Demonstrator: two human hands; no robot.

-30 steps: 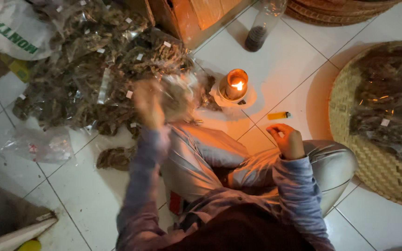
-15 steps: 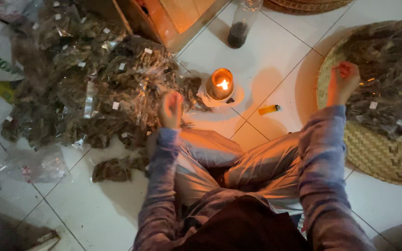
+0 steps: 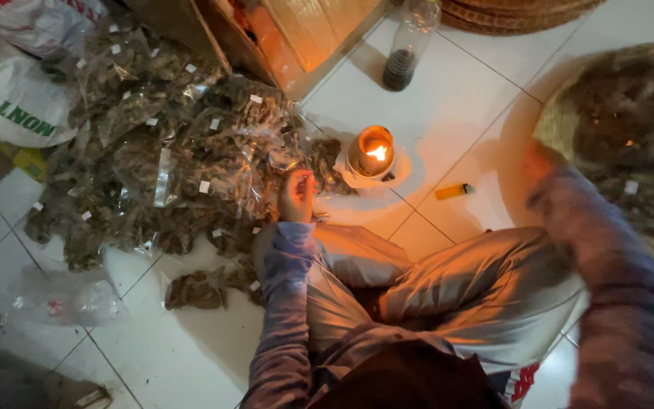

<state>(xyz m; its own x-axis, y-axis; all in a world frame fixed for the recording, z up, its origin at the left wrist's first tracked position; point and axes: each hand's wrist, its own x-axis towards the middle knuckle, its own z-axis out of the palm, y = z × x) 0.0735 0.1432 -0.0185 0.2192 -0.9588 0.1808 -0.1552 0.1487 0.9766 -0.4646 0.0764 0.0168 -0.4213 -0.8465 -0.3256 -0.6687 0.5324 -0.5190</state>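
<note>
I sit cross-legged on a white tiled floor. My left hand [image 3: 297, 195] rests at my left knee with its fingers curled and nothing visible in it. It sits at the edge of a big pile of clear plastic packets of dried brown leaves [image 3: 175, 159]. My right hand [image 3: 543, 163] is blurred by motion at the left rim of a round woven tray [image 3: 562, 121] that holds more dried leaves and packets. Its fingers cannot be made out. A lit flame burns in a small jar lamp [image 3: 371, 151] just ahead of my knees.
A yellow lighter [image 3: 453, 191] lies right of the lamp. A plastic bottle with dark contents [image 3: 403, 57] stands farther back by a cardboard box [image 3: 297, 30]. A white sack [image 3: 9, 98] lies far left. A loose packet [image 3: 206, 288] and a crumpled clear bag [image 3: 70, 299] lie near left.
My left hand came down from a raised position to my knee. My right hand went from my right knee out over the woven tray and now sweeps along its left rim.
</note>
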